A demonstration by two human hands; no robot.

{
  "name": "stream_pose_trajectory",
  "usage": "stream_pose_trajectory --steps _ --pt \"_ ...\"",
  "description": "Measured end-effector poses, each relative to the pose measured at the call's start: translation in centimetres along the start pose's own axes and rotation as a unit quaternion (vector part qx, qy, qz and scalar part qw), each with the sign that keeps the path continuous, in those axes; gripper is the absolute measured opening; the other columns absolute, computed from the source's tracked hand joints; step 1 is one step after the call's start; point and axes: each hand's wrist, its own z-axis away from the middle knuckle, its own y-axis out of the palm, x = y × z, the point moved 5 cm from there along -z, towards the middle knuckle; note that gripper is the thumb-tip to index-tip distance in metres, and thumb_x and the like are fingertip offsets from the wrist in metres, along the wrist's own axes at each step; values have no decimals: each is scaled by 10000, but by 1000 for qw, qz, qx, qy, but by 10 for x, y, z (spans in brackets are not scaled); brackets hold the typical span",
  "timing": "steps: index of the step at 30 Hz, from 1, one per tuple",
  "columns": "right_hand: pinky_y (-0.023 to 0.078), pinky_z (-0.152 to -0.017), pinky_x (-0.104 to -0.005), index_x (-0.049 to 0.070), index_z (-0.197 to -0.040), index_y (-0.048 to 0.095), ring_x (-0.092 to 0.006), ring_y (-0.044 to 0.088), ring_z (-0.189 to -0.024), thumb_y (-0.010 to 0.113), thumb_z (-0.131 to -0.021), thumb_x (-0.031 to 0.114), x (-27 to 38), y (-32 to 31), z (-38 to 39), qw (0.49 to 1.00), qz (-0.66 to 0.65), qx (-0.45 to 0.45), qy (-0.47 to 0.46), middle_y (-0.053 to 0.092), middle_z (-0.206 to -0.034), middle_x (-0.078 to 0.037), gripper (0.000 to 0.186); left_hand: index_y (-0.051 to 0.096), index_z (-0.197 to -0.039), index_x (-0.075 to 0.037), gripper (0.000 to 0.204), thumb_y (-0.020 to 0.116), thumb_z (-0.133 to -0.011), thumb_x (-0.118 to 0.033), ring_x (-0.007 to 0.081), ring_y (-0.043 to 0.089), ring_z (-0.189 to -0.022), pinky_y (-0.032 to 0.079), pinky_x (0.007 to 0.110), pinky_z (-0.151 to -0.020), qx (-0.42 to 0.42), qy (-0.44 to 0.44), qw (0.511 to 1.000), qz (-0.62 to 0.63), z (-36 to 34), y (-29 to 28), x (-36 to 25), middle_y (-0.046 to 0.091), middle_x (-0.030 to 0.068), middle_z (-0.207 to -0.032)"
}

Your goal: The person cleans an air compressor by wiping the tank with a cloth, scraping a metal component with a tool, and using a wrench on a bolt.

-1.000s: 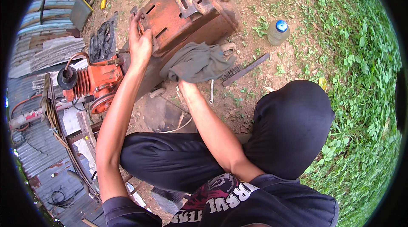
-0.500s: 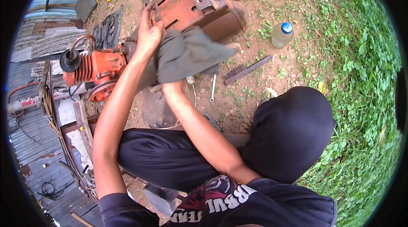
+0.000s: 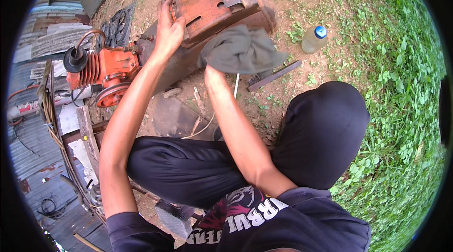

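Observation:
A rusty orange air compressor tank (image 3: 207, 14) with slotted metal brackets lies on the dirt ahead of me. My left hand (image 3: 170, 30) grips a bracket at the tank's left edge, fingers curled over it. A bunched dark grey-green cloth (image 3: 243, 50) covers most of my right hand (image 3: 213, 71) and hangs against the tank's near side. Its fingers are hidden inside the cloth. An orange compressor pump (image 3: 115, 68) with cooling fins and a pulley wheel sits left of my left forearm.
A wire brush (image 3: 276, 76) and a partly covered wrench (image 3: 237, 84) lie on the ground near the cloth. Farther right stands a bottle with a blue cap (image 3: 314, 40). Corrugated metal sheets (image 3: 37, 157) line the left side; green plants (image 3: 401, 110) grow on the right.
My right hand and the cloth have moved right and slightly up along the tank's near side. My left hand keeps its place on the bracket. The cloth now covers more of the wrench.

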Motion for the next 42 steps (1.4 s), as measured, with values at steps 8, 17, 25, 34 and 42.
stream_pose_trajectory --steps 8,17,25,34,42 --pt "456 -1011 -463 101 -1331 487 -239 541 -1190 416 -1010 436 -9 1 72 968 49 -39 244 545 -1323 -82 469 321 -1469 -34 631 546 -971 -349 340 127 -1477 164 422 -1181 85 12 995 -55 45 -18 -3 174 285 -1552" --pt "403 -1060 -380 46 -1341 508 -208 490 -1266 602 -925 251 6 104 106 780 382 482 116 522 -1377 -111 473 308 -1470 15 955 782 -768 -427 296 342 -1403 302 396 -1138 302 19 951 -60 95 -85 -45 361 252 -1487" --pt "491 -926 -336 -39 -1251 575 -184 600 -1036 615 -897 336 89 110 110 179 743 465 447 638 -1200 -165 518 405 -1417 -6 925 895 -649 -168 196 471 -1255 334 342 -1099 271 -111 905 308 189 -37 12 519 124 -1350" --pt "553 -756 -420 38 -811 739 -287 688 -803 748 -749 557 320 57 -11 -359 858 276 244 710 -844 -101 523 542 -1253 -14 720 835 -604 -125 337 589 -1125 468 402 -978 436 63 885 149 206 11 -24 614 195 -1190" --pt "336 -1136 -404 -77 -1482 -68 -386 381 -1356 825 -599 648 356 -44 -79 230 965 44 116 311 -1466 -330 1451 502 -1289 -20 722 810 -646 -133 362 542 -1152 452 430 -984 523 115 841 76 200 43 -37 577 187 -1179"
